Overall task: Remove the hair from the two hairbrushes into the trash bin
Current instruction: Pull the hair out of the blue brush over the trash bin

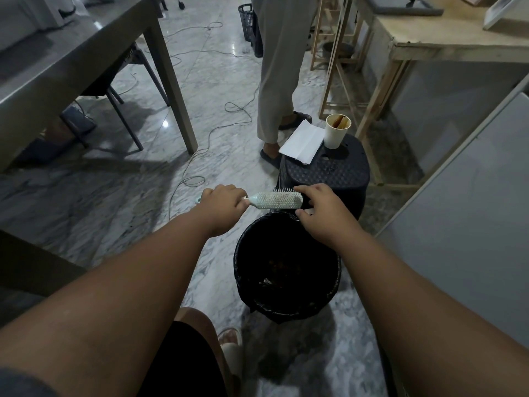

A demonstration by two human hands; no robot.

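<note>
1. The trash bin (286, 267) is seen open, just beneath both hands.
2. The hairbrush (273, 200) is held crosswise over the bin's far rim.
3. Its handle is gripped in the closed left hand (223, 204).
4. The right hand (320, 207) is curled at the bristled end, fingers pinching; hair is not discernible.

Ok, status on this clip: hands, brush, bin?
Left hand gripping hairbrush handle. Right hand at brush head. Brush above far rim of trash bin. Nothing blocking.

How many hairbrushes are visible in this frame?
1. The pale hairbrush is held by the left hand over the trash bin, right hand at its bristles. The second isn't visible.
</note>
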